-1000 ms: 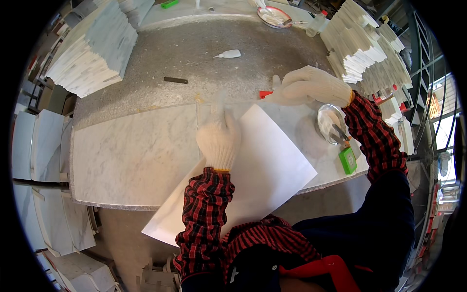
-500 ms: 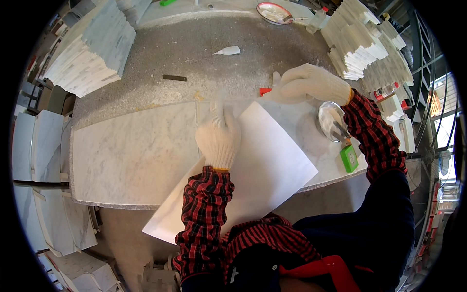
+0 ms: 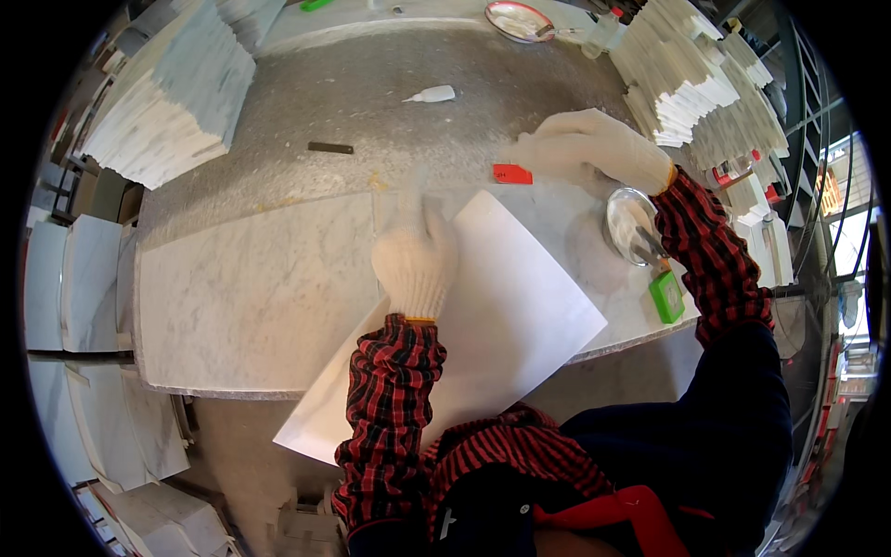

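My left hand (image 3: 415, 265), in a white knitted glove, lies palm down at a seam in the pale marble slab (image 3: 251, 297). Its fingers look stretched forward, though pale and hard to separate from the stone. A smooth white panel (image 3: 501, 297) lies turned cornerwise over the slab, its lower corner jutting past the table edge beside my left forearm. My gloved right hand (image 3: 594, 148) hovers farther off to the right, fingers pointing left and smeared by motion. Just below its fingertips is a flat red piece (image 3: 512, 174) with dark marks.
By my right forearm stand a metal bowl (image 3: 624, 218) of whitish paste with a scraper in it, and a green block-shaped item (image 3: 666, 297). Farther off lie a dark flat bar (image 3: 330, 148) and a white nozzle bottle (image 3: 433, 94). Stone stacks (image 3: 176, 102) flank the table.
My right hand has shifted slightly up and away from the red piece, which now shows whole. My left hand and the white panel have barely moved.
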`<state>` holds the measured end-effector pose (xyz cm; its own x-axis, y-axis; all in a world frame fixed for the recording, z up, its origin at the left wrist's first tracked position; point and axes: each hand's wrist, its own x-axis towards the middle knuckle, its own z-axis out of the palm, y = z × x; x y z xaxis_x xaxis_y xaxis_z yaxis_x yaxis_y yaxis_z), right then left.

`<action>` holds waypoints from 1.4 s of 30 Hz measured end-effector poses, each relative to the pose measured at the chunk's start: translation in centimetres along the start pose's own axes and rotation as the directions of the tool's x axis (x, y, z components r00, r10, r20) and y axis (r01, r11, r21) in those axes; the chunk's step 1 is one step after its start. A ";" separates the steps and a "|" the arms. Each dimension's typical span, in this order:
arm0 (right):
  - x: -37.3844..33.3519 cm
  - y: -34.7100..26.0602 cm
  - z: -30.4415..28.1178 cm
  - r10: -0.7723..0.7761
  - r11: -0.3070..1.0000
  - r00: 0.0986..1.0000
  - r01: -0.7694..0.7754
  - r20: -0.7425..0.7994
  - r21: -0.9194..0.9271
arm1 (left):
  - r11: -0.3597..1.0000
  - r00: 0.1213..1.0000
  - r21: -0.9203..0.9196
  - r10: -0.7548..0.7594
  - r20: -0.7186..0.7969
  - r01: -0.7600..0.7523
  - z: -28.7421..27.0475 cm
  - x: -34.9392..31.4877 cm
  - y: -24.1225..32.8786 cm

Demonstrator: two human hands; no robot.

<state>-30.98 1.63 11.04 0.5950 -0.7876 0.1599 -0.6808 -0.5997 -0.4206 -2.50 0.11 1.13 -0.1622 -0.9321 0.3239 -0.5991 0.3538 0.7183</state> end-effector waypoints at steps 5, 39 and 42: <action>-0.1 2.1 4.6 0.680 0.379 0.733 -0.358 0.006 0.853 | 0.997 0.993 -0.006 0.079 -0.090 -0.080 1.4 0.1 -1.3; -23.5 -6.9 13.5 0.864 0.161 -0.068 -0.901 -0.499 0.402 | 1.000 0.991 -0.011 -0.014 0.135 0.016 0.6 0.3 0.1; -23.9 -4.7 15.0 0.830 0.181 -0.079 -0.899 -0.552 0.400 | 0.996 0.988 -0.080 -0.031 0.149 0.044 0.6 0.3 0.7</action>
<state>-35.58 25.36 -4.22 -0.8478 -0.5137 0.1317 -0.4870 0.6559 -0.5767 -3.42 -0.02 1.36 -0.2584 -0.9439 0.2055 -0.5406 0.3176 0.7790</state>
